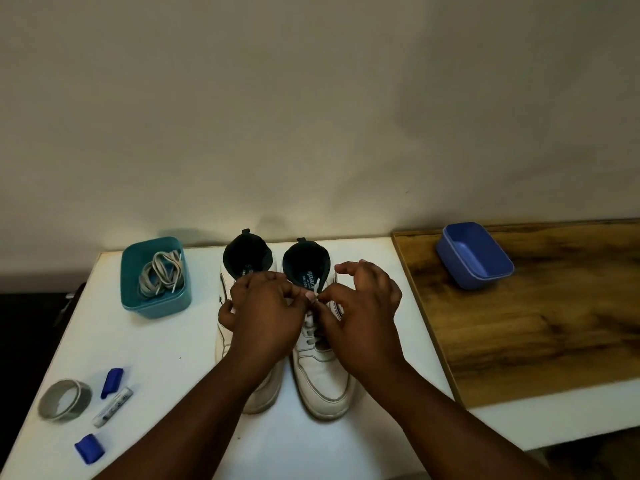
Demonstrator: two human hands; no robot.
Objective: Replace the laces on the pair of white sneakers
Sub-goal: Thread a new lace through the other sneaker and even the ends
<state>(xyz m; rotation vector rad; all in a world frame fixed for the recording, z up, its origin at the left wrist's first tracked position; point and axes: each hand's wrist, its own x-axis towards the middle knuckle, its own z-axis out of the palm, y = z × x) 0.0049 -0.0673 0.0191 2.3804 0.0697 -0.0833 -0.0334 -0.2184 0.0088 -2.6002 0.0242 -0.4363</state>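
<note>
We pinch the white lace (316, 295) between left hand (266, 306) and right hand (360, 306) over the right sneaker (323, 375); its eyelets run lengthwise just below our fingertips, equally near both hands.

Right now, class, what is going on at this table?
A person is working on the lace of the right-hand white sneaker. The left hand and right hand meet above its eyelets, each pinching the lace near the tongue. The other sneaker stands beside it, mostly hidden by the left arm. A teal tub holds a bundle of beige laces. An empty blue tub sits on the wooden board.
</note>
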